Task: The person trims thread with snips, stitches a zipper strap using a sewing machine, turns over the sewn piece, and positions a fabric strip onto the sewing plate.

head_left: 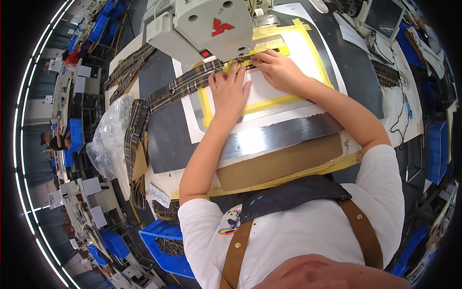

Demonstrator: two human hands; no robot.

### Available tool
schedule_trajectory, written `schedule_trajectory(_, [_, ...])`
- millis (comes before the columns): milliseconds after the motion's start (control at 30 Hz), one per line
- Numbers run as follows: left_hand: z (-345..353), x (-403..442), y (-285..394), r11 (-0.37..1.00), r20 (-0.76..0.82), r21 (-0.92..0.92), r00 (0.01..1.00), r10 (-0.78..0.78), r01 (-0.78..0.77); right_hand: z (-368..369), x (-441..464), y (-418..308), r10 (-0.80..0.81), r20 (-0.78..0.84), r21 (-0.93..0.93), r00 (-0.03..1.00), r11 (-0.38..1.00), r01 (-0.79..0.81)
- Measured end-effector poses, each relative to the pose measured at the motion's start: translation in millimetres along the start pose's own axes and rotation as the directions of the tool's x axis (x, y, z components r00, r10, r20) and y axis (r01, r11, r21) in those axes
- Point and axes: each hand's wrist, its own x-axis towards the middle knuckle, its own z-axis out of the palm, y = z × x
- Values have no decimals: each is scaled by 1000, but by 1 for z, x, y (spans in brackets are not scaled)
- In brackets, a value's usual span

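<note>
The left hand [228,94] is laid palm down, with its fingers stretched forward and a little parted, the thumb held away from them. Its fingertips are set at the end of a plaid strip [175,89], by a small yellow part under the machine [207,31]. Whether the strip is pinched or only pressed there cannot be made out. The strip is stretched from these fingertips out to the left of the hand, across the dark table [168,156].

The right hand [279,71] is placed just beside the left, its fingers bent and drawn narrow. It is brought against the near edge of a yellow bar [275,46]; what lies under its fingertips is hidden, so a grip cannot be confirmed.

Below both hands a white sheet [276,101] is seen, edged with yellow tape [257,111]. Nearer the body than the hands, a metal plate [284,136] is fixed along the table.

To the left of the left hand, past the strip's far end, more plaid cloth [137,120] is piled beside a clear bag [108,137]. Well to the right of the right hand, papers [352,30] are laid near a screen [383,17].
</note>
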Motion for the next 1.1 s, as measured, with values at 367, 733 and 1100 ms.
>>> schedule_trajectory(367, [3, 4, 1, 997, -55, 76, 998, -24, 28, -7, -2, 10, 104, 5, 80, 995, 991, -104])
schedule_trajectory(733, [0, 0, -2, 990, -29, 136, 999, -29, 33, -17, -1, 18, 71, 96, 41, 993, 996, -75])
schedule_trajectory(1100, [-3, -2, -8, 988, -7, 149, 999, -45, 46, -19, -9, 3, -1, 83, 56, 997, 998, -4])
